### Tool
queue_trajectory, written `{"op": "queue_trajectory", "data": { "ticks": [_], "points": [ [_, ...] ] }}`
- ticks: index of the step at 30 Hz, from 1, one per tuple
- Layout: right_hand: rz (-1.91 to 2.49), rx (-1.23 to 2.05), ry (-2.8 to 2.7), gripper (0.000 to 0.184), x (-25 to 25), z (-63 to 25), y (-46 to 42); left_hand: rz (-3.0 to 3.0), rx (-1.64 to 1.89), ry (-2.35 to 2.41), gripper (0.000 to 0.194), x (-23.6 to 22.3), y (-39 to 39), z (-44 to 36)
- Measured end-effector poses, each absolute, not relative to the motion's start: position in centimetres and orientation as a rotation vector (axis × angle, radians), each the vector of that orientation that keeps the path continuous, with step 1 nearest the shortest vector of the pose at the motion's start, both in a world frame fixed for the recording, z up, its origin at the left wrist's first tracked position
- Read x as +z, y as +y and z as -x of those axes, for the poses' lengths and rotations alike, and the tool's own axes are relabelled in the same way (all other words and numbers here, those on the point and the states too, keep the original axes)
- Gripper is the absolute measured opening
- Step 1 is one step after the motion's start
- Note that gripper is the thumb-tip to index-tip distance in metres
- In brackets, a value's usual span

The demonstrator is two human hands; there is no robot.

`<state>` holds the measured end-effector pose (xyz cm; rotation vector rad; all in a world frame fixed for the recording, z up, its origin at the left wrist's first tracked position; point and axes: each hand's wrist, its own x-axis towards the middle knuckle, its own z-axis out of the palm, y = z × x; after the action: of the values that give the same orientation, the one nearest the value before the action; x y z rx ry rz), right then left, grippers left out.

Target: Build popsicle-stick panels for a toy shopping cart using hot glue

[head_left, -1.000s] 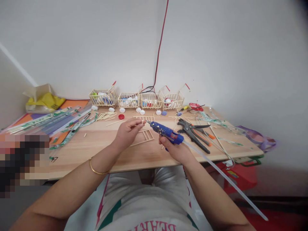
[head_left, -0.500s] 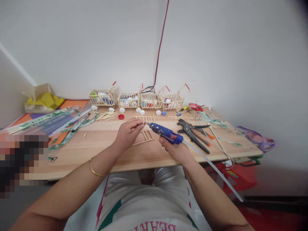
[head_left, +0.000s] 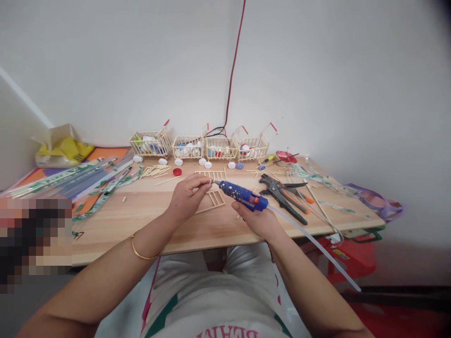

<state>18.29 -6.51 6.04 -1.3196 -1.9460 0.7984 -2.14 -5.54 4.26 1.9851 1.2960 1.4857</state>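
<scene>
R hand point(head_left: 260, 220) wrapped round blue glue gun point(head_left: 239, 192), held above tabletop point(head_left: 146, 206). L hand point(head_left: 186, 197) pinching tiny pale pc. point(head_left: 212, 180) at gun's tip; detail unclear. Writing: pink caps on shirt point(head_left: 211, 291), upside down, cut off, approx. "BEAR". Yellow bag point(head_left: 68, 151), far L: dark print, illeg. Yellow label point(head_left: 341, 254) on red item point(head_left: 362, 263): ditto.

The far end of the glue stick point(head_left: 317, 249) shows higher and closer to the glue gun point(head_left: 241, 193) than a second ago, and slightly up and to the right of where it was half a second ago. The gun's nozzle point(head_left: 217, 182) has dipped slightly beside the left hand's point(head_left: 188, 197) fingertips.
</scene>
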Motion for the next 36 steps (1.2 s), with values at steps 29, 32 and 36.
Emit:
{"op": "queue_trajectory", "data": {
  "ticks": [29,32,36],
  "points": [
    [1.357,0.848,-1.855,0.028,5.6,-18.4,-6.5,-1.977,1.532,1.312,0.013,4.0,-5.5,2.2],
    [1.331,0.858,-1.846,0.027,5.5,-18.3,-6.4,-1.846,1.503,1.351,0.011,4.0,-5.6,2.1],
    [1.312,0.836,-1.829,0.025,5.6,-18.4,-6.2,-1.527,1.526,1.281,0.015,4.0,-5.6,2.0]
  ]
}}
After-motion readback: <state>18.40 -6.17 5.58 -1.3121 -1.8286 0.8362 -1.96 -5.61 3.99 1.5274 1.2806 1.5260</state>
